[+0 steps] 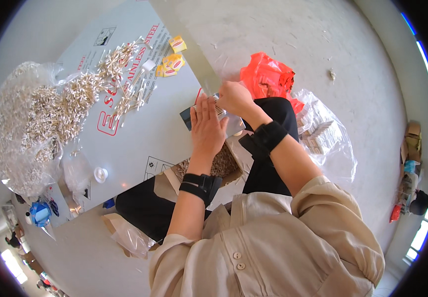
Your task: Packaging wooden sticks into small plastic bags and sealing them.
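Observation:
At the table's near right corner, a small row of cotton swabs [219,110] lies by a dark flat piece [186,119], perhaps part of its wrapping. My left hand [207,123] rests flat across them, fingers stretched out. Just to its right, my right hand [235,99] is closed with its fingers curled at the far end of the swabs. What those fingers pinch is hidden. A large heap of loose cotton swabs [50,114] spills from a clear plastic bag [18,89] at the left.
Yellow packets [170,64] and a white cap [148,65] lie on the metal-topped table [139,133]; a small white tub [100,174] stands near its front. Beneath my hands is a cardboard box [231,166] of swabs. Red [266,74] and clear [343,148] plastic bags sit at the right.

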A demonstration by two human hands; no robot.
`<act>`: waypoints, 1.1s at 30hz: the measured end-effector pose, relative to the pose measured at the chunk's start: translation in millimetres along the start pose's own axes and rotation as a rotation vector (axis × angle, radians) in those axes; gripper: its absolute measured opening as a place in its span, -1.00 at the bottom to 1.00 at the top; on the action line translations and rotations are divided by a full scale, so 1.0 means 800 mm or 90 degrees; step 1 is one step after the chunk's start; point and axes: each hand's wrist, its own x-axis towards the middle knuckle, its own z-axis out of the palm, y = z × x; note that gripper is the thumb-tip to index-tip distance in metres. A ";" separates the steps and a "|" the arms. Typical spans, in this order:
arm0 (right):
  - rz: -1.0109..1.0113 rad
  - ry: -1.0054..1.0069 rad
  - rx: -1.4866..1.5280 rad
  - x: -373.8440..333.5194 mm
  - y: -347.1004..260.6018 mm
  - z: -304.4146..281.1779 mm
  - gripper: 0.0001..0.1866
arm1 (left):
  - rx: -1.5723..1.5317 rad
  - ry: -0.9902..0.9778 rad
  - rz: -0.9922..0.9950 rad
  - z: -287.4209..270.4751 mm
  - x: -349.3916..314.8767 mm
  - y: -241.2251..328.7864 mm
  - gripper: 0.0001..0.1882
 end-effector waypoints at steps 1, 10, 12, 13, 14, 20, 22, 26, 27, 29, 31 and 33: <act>0.018 0.145 0.110 -0.001 0.013 0.008 -0.75 | 0.002 0.000 0.003 0.001 -0.002 -0.006 -0.27; 0.401 0.015 1.200 -0.010 0.091 0.073 -0.75 | -0.429 0.290 -0.152 0.011 0.011 -0.010 -0.43; 0.305 0.050 1.195 -0.012 0.087 0.074 -0.79 | -0.470 0.300 -0.147 0.020 0.018 -0.003 -0.43; 0.209 0.077 1.179 -0.013 0.085 0.075 -0.81 | -0.511 0.316 -0.148 0.024 0.021 0.000 -0.43; 0.245 0.105 1.152 -0.014 0.068 0.068 -0.87 | -0.507 0.311 -0.148 0.025 0.022 -0.001 -0.43; 0.253 0.083 1.162 -0.019 0.064 0.055 -0.84 | -0.602 0.295 -0.166 0.021 0.029 0.017 -0.42; 0.264 0.080 1.165 -0.019 0.062 0.056 -0.86 | -0.527 0.293 -0.156 0.020 0.029 0.018 -0.42; 0.270 0.110 1.154 -0.015 0.058 0.060 -0.88 | -0.582 0.304 -0.170 0.024 0.032 0.019 -0.42; 0.299 0.130 1.155 -0.015 0.055 0.060 -0.89 | -0.605 0.292 -0.163 0.025 0.034 0.020 -0.42; 0.281 0.120 1.149 -0.014 0.060 0.065 -0.90 | -0.628 0.279 -0.155 0.027 0.038 0.021 -0.42; 0.263 0.111 1.142 -0.013 0.068 0.069 -0.90 | -0.715 0.272 -0.154 0.030 0.041 0.021 -0.35; 0.245 0.087 1.121 -0.015 0.068 0.066 -0.90 | -0.716 0.276 -0.155 0.030 0.043 0.022 -0.35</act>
